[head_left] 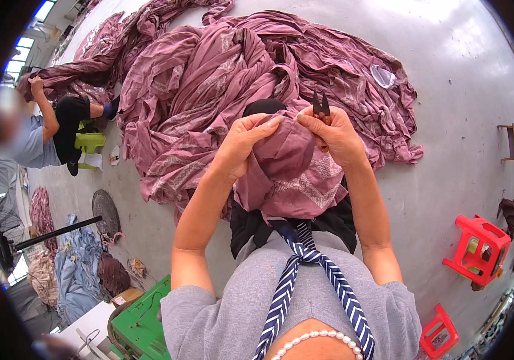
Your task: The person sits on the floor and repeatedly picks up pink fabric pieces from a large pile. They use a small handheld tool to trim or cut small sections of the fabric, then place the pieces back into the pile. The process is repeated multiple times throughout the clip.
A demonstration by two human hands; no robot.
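Observation:
Mauve patterned fabric [284,153] is stretched between my two hands and drapes over my lap. My left hand [239,144] pinches its edge between thumb and fingers. My right hand [342,139] pinches the same edge a short way to the right. Tucked in that right hand are thread snips [321,108], dark blades pointing away from me and a brownish handle showing below the fingers. Beyond my hands, a large heap of the same fabric [209,84] spreads over the floor and runs up to my knees.
At the far left a seated person [26,135] handles more of this cloth. Red plastic stools [479,249] stand at the right, a small wooden stool [509,143] farther off. A green machine table [143,321], a fan [6,246] and blue cloth [77,264] are at the lower left.

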